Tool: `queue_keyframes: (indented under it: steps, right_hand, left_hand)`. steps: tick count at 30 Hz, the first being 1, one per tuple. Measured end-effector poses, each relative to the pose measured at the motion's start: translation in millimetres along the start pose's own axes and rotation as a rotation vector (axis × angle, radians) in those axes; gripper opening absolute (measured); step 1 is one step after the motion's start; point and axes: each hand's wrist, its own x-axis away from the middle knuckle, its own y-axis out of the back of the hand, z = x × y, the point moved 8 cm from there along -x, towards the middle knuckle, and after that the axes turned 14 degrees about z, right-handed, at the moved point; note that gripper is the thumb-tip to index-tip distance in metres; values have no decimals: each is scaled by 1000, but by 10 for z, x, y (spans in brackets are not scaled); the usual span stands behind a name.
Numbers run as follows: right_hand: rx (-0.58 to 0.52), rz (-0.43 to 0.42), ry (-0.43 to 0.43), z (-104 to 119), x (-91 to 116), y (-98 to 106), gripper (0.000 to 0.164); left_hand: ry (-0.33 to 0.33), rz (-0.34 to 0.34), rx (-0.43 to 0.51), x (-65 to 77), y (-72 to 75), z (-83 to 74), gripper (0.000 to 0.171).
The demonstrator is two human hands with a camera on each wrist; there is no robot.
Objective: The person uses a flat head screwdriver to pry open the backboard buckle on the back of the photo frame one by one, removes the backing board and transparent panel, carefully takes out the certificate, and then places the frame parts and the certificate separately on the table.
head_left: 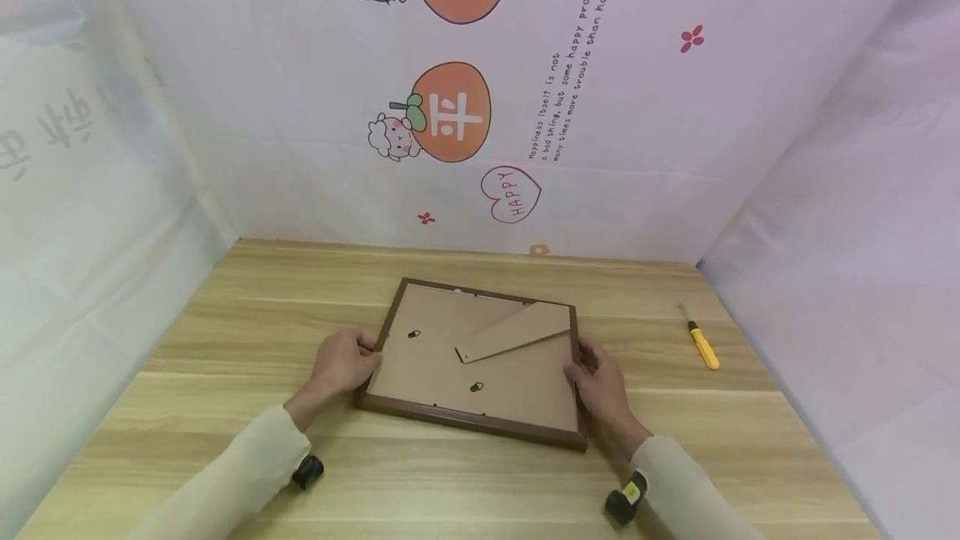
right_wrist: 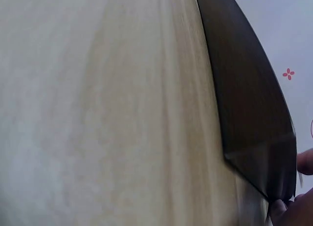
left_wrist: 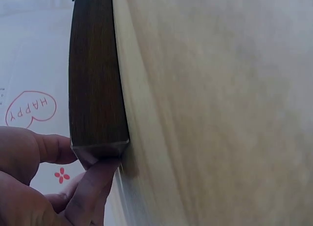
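Note:
A picture frame [head_left: 517, 377] lies back side up, its brown rim around a tan backing board with a slanted stand leg [head_left: 510, 333] and two small dark hooks. My left hand [head_left: 347, 363] grips the frame's left side, thumb on top of the rim. On the opposite side my right hand [head_left: 600, 382] holds the right edge, thumb on the rim too. From the left wrist, the dark frame edge [left_wrist: 95, 74] shows with fingers [left_wrist: 93, 189] beneath its corner. In the right wrist view the frame's edge [right_wrist: 249, 79] stands slightly above the wood.
A screwdriver [head_left: 703, 347] with a yellow handle lies on the wooden table [head_left: 285, 315] to the right. A white printed sheet [head_left: 615, 123] hangs behind the table, and white sheets stand at both sides. Each wrist wears a small black device [head_left: 307, 472].

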Motion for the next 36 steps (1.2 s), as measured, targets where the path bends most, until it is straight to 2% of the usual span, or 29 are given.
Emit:
queue_keyframes:
  steps: [11, 18, 27, 36]
  right_hand:
    - [-2, -2, -41, -60, -27, -21, 54]
    - [6, -6, -25, -49, -76, -7, 52]
    - [0, -10, -18, -68, -115, 6, 52]
    - [1, 13, -24, -74, -123, -6, 52]
  left_hand:
    - [17, 30, 52, 80, -76, 22, 23]
    - [25, 54, 70, 108, -100, 2, 24]
    - [20, 70, 109, 110, -116, 62, 26]
    - [26, 91, 180, 130, -142, 68, 24]
